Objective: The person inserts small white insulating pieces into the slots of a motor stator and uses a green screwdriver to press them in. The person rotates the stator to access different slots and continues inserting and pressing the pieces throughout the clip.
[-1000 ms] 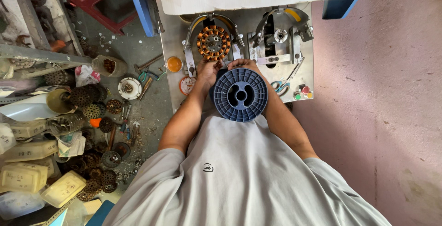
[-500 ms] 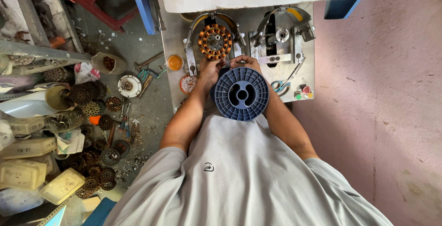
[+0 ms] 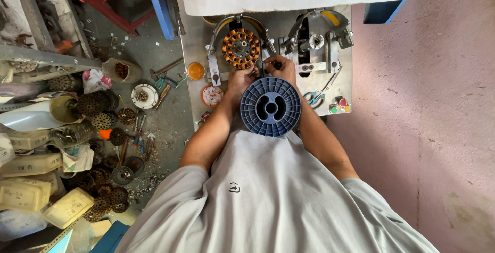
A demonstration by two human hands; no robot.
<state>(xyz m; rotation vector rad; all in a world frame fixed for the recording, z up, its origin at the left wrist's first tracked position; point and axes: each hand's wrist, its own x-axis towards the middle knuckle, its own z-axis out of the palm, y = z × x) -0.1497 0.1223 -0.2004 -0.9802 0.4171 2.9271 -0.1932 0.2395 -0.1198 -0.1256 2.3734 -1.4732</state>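
Note:
A round stator with copper-coloured windings [image 3: 241, 48] sits in a metal winding fixture [image 3: 215, 52] on a grey machine table [image 3: 340, 85]. My left hand [image 3: 240, 80] rests at the stator's lower edge, fingers touching it. My right hand [image 3: 281, 68] is just right of it, fingers pinched together on something too small to make out. A blue plastic spool [image 3: 270, 106] stands upright between my forearms, hiding my wrists. A second, bare fixture [image 3: 315, 41] is on the right.
Scissors [image 3: 314, 96], an orange-lidded tin [image 3: 196, 71] and coloured push buttons [image 3: 337, 106] lie on the table. The floor on the left holds several stators [image 3: 100, 116], hand tools [image 3: 162, 80], yellowish plastic containers [image 3: 31, 191] and a roll [image 3: 36, 116]. Pink floor [image 3: 428, 103] lies to the right.
Both hands have stayed at the stator's lower edge with only small finger movement. The view has shifted slightly; the spool has not moved.

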